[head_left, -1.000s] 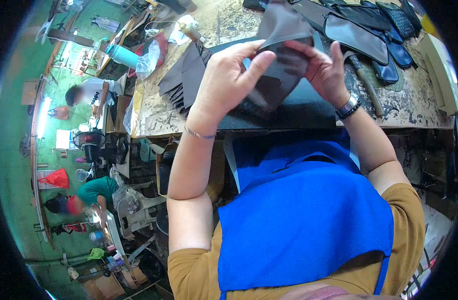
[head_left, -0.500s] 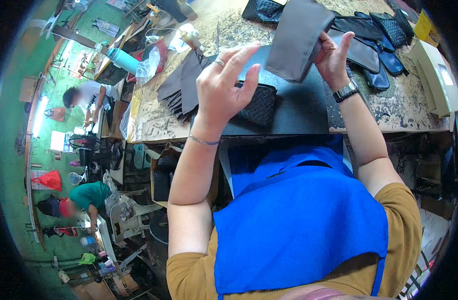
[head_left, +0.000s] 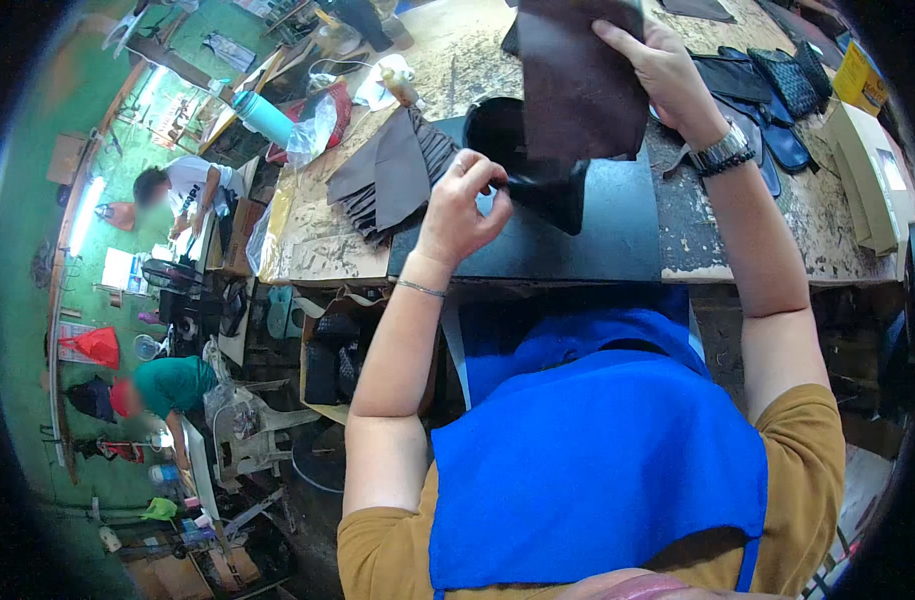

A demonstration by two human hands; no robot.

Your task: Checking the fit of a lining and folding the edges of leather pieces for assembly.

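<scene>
In my right hand (head_left: 668, 80) is a flat dark brown piece of leather-like material (head_left: 583, 95), the thumb laid over its face and the fingers behind. It hangs upright above a black pouch (head_left: 553, 190), hiding part of it. My left hand (head_left: 466, 205) is closed in a pinch on the pouch's left edge, and the pouch's mouth gapes, showing a smooth black inside. Under the pouch lies a black mat (head_left: 623, 235). Left of it, a fanned stack of grey-brown pieces (head_left: 393, 180) rests on the table.
Several black pouches (head_left: 778, 80) lie at the table's right, beside a cardboard box (head_left: 863, 180) and a yellow box (head_left: 860, 78). A turquoise bottle (head_left: 263, 118) and a plastic bag (head_left: 313, 135) are at the far left. Two people sit working beyond the table's left side.
My left hand has lowered from the air and pinched the pouch, which is now tipped with its mouth open. My right hand has turned the brown piece and brought it over the pouch.
</scene>
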